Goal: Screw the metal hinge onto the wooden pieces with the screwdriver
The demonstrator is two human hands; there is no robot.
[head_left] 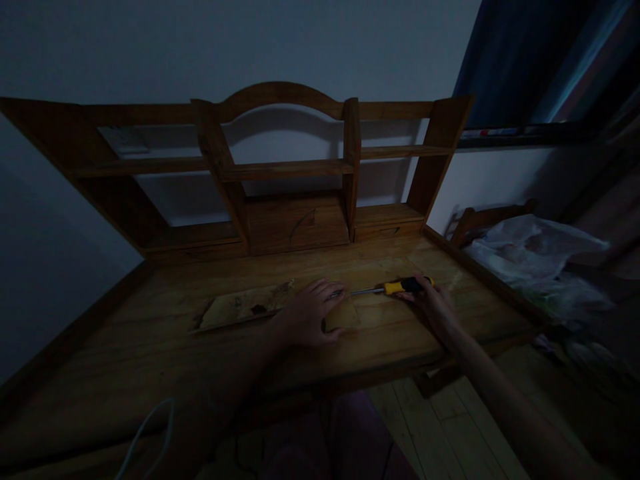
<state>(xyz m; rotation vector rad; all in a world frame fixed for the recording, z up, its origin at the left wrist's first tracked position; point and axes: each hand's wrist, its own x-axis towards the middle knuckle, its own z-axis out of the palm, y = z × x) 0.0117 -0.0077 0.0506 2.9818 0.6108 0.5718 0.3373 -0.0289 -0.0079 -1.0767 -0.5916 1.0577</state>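
A screwdriver (395, 287) with a yellow and black handle lies level just above or on the wooden desk, its metal shaft pointing left. My right hand (433, 303) grips the black end of the handle. At the shaft's tip, my left hand (313, 313) rests low over the desk top, its thumb spread away from the fingers. Something small and shiny shows by the left fingertips; whether it is the tip or a separate piece I cannot tell. Left of that hand lies a flat, rough-edged strip of wood (235, 307), partly hidden behind the hand.
A wooden desk (165, 367) with a raised shelf unit (287, 171) along its back stands against the wall. To the right, clear plastic bags (535, 247) sit by a wooden chair back (493, 220). A white cord (150, 427) hangs at the lower left. The light is dim.
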